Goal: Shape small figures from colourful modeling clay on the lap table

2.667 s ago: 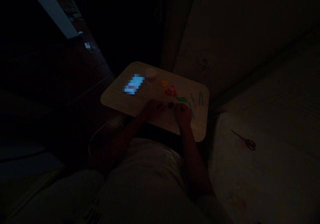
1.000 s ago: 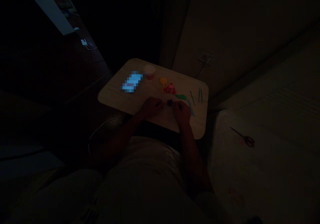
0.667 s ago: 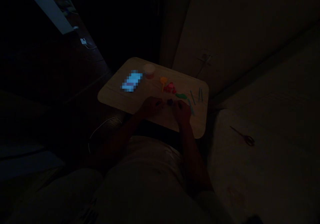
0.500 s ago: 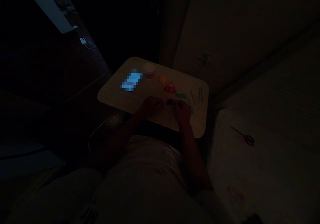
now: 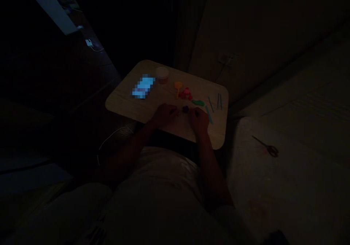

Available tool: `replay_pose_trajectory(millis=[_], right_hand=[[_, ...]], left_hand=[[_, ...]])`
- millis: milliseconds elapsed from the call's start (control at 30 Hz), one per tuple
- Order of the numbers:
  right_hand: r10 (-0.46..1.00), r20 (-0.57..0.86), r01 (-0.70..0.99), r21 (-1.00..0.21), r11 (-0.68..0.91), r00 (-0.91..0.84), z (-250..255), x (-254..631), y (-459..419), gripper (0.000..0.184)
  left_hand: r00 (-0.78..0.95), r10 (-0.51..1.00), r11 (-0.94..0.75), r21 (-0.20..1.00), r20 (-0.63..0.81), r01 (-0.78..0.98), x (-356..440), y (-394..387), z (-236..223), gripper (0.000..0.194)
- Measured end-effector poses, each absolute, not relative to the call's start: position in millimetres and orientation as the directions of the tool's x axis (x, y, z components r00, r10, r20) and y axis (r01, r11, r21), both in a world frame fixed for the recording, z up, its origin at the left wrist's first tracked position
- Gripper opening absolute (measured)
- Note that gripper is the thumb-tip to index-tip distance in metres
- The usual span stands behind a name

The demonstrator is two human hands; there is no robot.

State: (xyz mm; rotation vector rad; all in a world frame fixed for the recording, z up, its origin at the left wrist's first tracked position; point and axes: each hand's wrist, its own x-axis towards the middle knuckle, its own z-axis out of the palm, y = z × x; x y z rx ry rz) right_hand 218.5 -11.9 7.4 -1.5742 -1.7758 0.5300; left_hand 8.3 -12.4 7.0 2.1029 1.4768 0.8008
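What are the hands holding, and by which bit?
It's too dark to tell. The left hand and right hand curl on either side of the dark lump; any hold is unclear.

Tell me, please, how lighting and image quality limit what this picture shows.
Head view: very dim, with the pixelated screen the brightest patch; head view: the left hand and right hand are in shadow, finger detail mostly lost; head view: the dark lump between them is too murky to identify.
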Motion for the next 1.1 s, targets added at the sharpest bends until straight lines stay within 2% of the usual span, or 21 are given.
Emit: replay_pose_trajectory(millis=[767, 1100], right_hand=[[0.980, 0.197, 0.696, -0.702, 0.152, -0.015, 10.7, 217.2, -12.1, 0.029], [0.978, 0.207, 0.707, -0.691, 0.150, -0.006, 11.4, 216.1, -12.5, 0.031]], left_hand=[[0.251, 0.946, -0.324, 0.642, 0.207, 0.695, 6.2, -12.8, 5.9, 0.037], [0.260, 0.945, -0.325, 0.621, 0.197, 0.713, 7.7, -13.3, 10.2, 0.036]])
